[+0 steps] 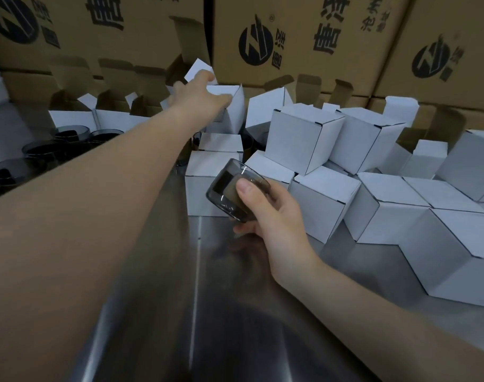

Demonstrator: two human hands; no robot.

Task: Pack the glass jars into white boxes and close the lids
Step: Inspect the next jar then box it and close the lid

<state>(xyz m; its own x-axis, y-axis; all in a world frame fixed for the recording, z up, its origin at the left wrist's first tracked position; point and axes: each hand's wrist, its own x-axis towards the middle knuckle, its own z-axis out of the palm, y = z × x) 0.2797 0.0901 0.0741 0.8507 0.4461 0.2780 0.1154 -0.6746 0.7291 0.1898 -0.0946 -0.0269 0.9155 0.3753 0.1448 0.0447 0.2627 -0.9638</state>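
Thumb on top and fingers curled beneath, the right hand (268, 216) clasps a smoky glass jar (231, 188), tilted above the steel table (213, 271). Left of it stand more dark jars (42, 150). Beyond it the left hand (199, 93), arm stretched out, touches an open white box (235, 114); whether it grips is unclear. Right of the jar, closed white boxes (395, 205) pile up below brown cartons (318, 37).
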